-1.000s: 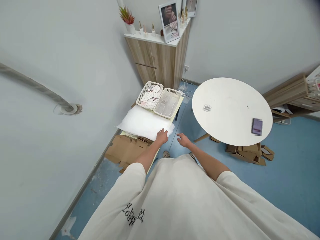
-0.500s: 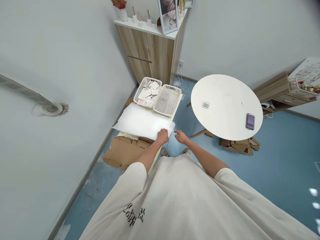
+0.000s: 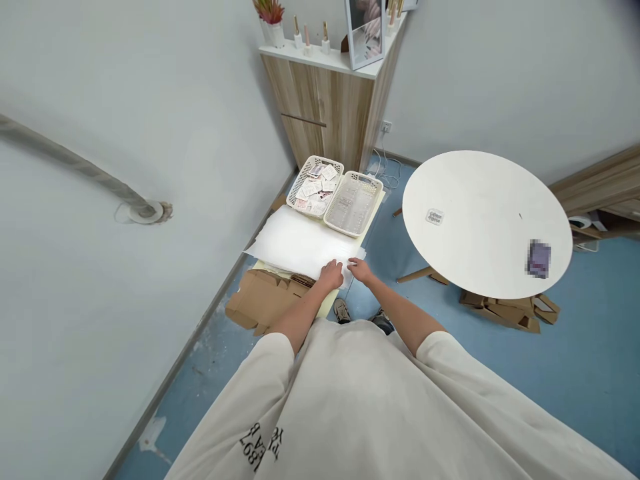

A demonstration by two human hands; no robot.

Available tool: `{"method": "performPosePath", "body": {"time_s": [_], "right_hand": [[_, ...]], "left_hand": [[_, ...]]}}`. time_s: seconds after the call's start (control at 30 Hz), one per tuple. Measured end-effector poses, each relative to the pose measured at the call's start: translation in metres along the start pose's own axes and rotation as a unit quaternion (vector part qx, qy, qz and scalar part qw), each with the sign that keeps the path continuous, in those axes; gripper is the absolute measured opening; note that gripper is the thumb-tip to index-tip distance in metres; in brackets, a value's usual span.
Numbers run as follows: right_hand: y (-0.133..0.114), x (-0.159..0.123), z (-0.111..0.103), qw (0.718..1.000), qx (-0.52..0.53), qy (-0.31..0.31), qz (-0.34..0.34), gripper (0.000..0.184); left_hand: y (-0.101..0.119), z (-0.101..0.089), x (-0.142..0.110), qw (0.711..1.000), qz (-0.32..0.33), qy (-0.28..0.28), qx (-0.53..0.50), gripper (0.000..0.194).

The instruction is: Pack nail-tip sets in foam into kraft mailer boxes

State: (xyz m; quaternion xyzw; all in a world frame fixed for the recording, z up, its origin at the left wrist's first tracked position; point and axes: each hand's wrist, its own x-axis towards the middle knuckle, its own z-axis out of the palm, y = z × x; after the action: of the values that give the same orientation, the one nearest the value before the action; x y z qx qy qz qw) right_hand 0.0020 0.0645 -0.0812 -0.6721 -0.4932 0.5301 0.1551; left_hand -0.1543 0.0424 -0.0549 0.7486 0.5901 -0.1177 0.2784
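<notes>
A stack of thin white sheets (image 3: 295, 237) lies on the low surface ahead of me, its right edges uneven. My left hand (image 3: 331, 275) rests on the sheets' near right edge, fingers laid on top. Close beside it, my right hand (image 3: 360, 269) is at the right edge, thumb and fingers pinched on a white sheet; how many layers they grip is too small to tell. Behind the stack are a white basket of small printed packets (image 3: 314, 190) and a basket with clear plastic pieces (image 3: 354, 203).
Flattened brown cardboard (image 3: 265, 299) lies to the near left. A round white table (image 3: 480, 200) stands at the right, with more cardboard (image 3: 505, 310) beneath it. A wooden cabinet (image 3: 325, 100) is behind the baskets, and cables (image 3: 387, 170) lie beside it.
My right hand has moved left from beside the stack onto its right edge. My left hand has stayed on the sheets, fingers drawing in. The camera view has shifted.
</notes>
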Motion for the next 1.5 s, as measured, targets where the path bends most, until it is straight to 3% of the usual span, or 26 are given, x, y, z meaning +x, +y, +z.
{"method": "performPosePath", "body": {"time_s": [0.3,0.43,0.53,0.7,0.9,1.17,1.5], "right_hand": [[0.000,0.000,0.010,0.996,0.006,0.067,-0.066,0.044],[-0.009,-0.001,0.006,0.995,0.006,0.053,-0.084,0.039],[-0.014,-0.003,0.002,0.995,0.002,0.059,-0.077,0.032],[-0.011,-0.012,-0.021,0.987,-0.050,0.128,-0.083,0.020],[0.012,-0.028,-0.081,0.971,-0.095,0.210,-0.067,0.034],[0.053,-0.043,-0.181,0.966,-0.061,0.250,-0.028,0.049],[0.118,-0.004,-0.326,0.961,0.041,0.270,-0.030,0.054]], "left_hand": [[-0.004,-0.002,0.001,1.000,0.016,-0.014,-0.019,0.040],[-0.004,-0.003,0.001,0.999,0.021,-0.008,-0.025,0.039],[-0.003,-0.005,-0.001,0.999,0.019,0.010,-0.023,0.039],[0.005,-0.010,0.000,0.997,0.038,0.061,-0.024,0.039],[0.041,-0.013,0.012,0.996,0.073,0.052,-0.028,0.041],[0.127,-0.013,0.045,0.985,0.169,0.022,-0.006,0.046],[0.250,-0.018,0.120,0.987,0.162,-0.006,0.021,0.051]]}}
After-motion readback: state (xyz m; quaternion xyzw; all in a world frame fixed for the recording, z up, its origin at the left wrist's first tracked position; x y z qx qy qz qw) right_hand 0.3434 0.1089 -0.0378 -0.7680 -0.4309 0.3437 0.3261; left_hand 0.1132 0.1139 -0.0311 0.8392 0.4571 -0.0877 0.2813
